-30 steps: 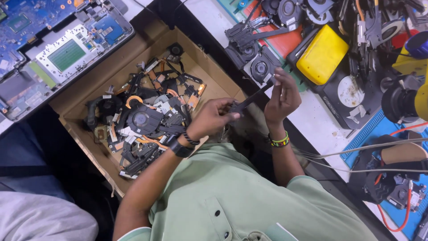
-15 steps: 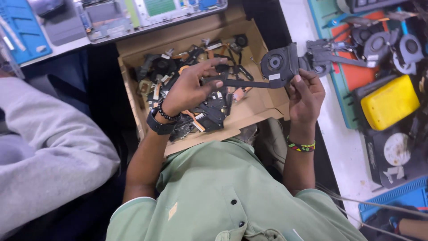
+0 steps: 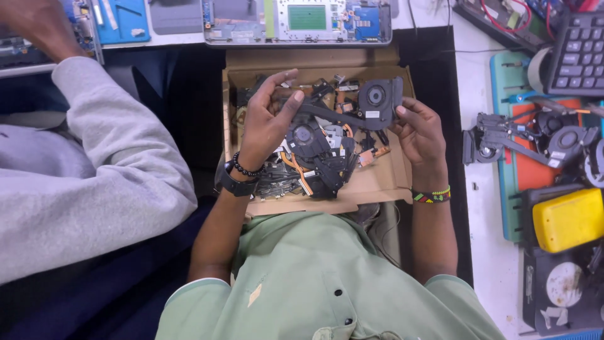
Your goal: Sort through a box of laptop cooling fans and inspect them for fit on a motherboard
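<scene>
Both my hands hold one black laptop cooling fan with a flat heat pipe (image 3: pixel 352 112) above a cardboard box (image 3: pixel 384 179). My right hand (image 3: pixel 420 131) grips the round fan housing end. My left hand (image 3: pixel 267 116) pinches the far end of the heat pipe, fingers curled round it. The box under them is filled with several black fans, copper heat pipes and small parts (image 3: pixel 314 160).
An opened laptop with bare circuit board (image 3: pixel 302 19) lies beyond the box. A person in a grey sleeve (image 3: pixel 94 164) sits at my left. On the right bench lie more fan assemblies (image 3: pixel 522 141), a yellow case (image 3: pixel 566 217) and a keyboard (image 3: pixel 579 50).
The view has swung so the box sits straight ahead. Both hands have lifted the fan assembly higher over the box, with the left hand now gripping the pipe's end.
</scene>
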